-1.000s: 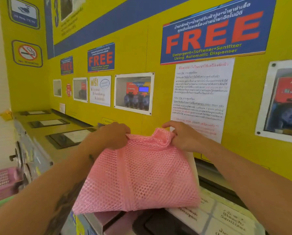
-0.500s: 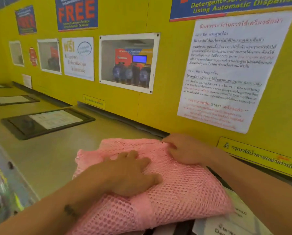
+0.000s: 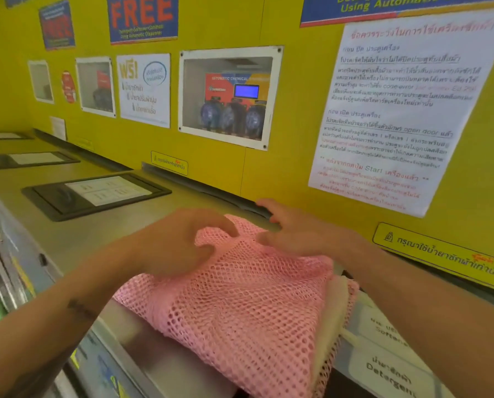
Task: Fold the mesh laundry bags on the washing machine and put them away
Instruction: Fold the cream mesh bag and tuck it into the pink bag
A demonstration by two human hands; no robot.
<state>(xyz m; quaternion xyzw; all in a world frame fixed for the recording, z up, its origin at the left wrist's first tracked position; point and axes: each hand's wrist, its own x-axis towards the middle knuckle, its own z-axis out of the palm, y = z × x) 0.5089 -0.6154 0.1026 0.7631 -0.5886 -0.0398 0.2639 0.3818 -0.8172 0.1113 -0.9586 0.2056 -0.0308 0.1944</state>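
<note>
The pink mesh bag [image 3: 240,305] is lying spread out on the grey top of the washing machine [image 3: 96,234], with its near edge hanging a bit over the front lip. A cream-coloured mesh bag [image 3: 336,311] is peeking out from under its right side, so it's looking like one is sitting on top of the other.

Both hands are sitting at the far end of the pink one. The left hand [image 3: 179,242] is hovering over or resting on the far-left corner with fingers bent and spread – they're blurry, and I can't tell whether they're actually pinching any mesh. The right hand [image 3: 291,231] is lying at the far-right corner with its fingers fairly relaxed, thumb pointing toward the wall, not curling around anything that I can see.

Further out – a black-framed lid [image 3: 96,193] with a white label is sitting in the machine top to the left, and another one [image 3: 30,160] is showing beyond it. White stickers [image 3: 389,366] with "Detergent" and "Softener" are sticking to the top on the right. The yellow wall [image 3: 217,21] behind is carrying a big white notice [image 3: 406,110], a little window [image 3: 228,96] showing pumps and a blue screen, and a blue "FREE" sign [image 3: 143,18]
</note>
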